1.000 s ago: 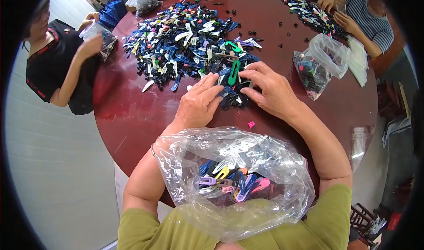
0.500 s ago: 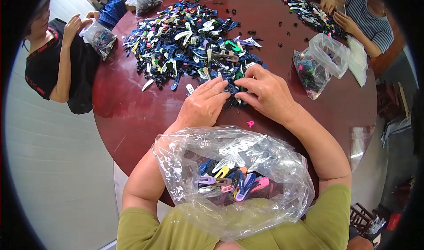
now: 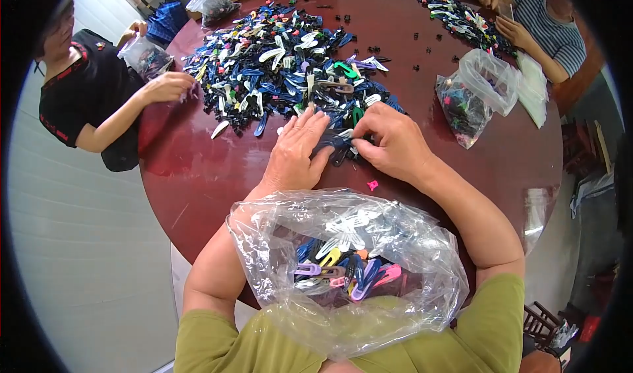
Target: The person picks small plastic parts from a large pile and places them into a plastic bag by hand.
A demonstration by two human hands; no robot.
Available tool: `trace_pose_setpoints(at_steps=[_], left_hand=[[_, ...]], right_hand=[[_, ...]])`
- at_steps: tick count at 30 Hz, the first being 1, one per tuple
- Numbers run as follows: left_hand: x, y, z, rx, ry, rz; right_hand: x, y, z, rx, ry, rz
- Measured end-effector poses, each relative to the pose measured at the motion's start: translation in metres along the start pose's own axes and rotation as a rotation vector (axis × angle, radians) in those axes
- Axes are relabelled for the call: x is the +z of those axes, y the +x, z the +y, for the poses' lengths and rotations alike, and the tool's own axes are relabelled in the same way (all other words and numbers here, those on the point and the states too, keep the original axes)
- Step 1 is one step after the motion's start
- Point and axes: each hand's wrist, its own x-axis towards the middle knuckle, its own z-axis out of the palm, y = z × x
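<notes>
Round table (image 3: 198, 175). Clip pile (image 3: 277, 63) at 12 o'clock. Plastic bag (image 3: 343, 267) of clips at 6, near edge. Left hand (image 3: 297, 152) flat, fingers spread on dark clips (image 3: 336, 142); right hand (image 3: 392, 142) pinching them. Pink piece (image 3: 374, 185) at 4 o'clock of hands.

Round dark-red table (image 3: 198, 175) under heaped hair clips (image 3: 277, 63), clip-filled plastic bags (image 3: 475, 93).
</notes>
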Motion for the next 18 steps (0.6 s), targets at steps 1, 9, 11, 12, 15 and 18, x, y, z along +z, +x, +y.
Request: trace_pose_setpoints(at_steps=[1,9,11,12,15,18], left_hand=[[0.000,0.000,0.000,0.001,-0.002,-0.002],[-0.002,-0.001,0.000,-0.062,0.068,0.013],[0.000,-0.002,-0.001,-0.057,0.083,0.012],[0.001,-0.002,-0.002,-0.055,0.079,0.018],[0.002,-0.002,-0.002,-0.044,0.078,0.021],[0.001,-0.002,-0.001,-0.036,0.076,0.011]], right_hand=[[-0.001,0.000,0.001,0.014,0.060,0.007],[-0.062,0.006,-0.046,0.372,0.863,-0.171],[-0.079,0.000,-0.064,0.229,0.874,-0.305],[-0.087,-0.002,-0.073,0.158,0.878,-0.370],[-0.097,-0.002,-0.095,-0.010,0.769,-0.503],[-0.065,0.000,-0.075,-0.095,0.512,-0.203]])
